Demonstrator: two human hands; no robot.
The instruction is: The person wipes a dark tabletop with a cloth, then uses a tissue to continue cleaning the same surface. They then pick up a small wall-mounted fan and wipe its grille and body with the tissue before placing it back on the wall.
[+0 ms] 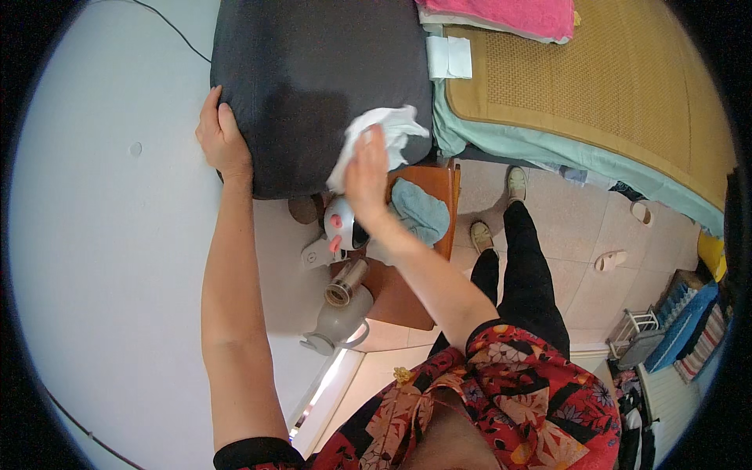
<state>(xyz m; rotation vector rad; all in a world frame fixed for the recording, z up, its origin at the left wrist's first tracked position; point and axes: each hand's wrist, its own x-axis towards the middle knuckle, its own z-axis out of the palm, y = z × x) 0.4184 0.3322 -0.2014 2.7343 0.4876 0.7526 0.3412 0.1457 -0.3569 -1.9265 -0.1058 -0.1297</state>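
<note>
A dark grey fabric-covered headboard [329, 64] stands before me against the wall, with a darker patch on its middle. My left hand [223, 138] grips its left edge, thumb on the front and fingers around the side. On its lower right part lies a crumpled white cloth or wipe [393, 126]. My right hand [367, 170] presses over this cloth with fingers nearly straight, slightly blurred, and part of the cloth is hidden beneath it.
Below the headboard, a wooden bedside cabinet [405, 294] carries a teal towel [420, 208], a glass tumbler [346, 282] and a grey jug [341, 317]. On the right is a bed with a woven mat [546, 76], a folded white cloth [449, 57] and pink fabric [505, 14]. Slippers [611, 260] lie on the floor.
</note>
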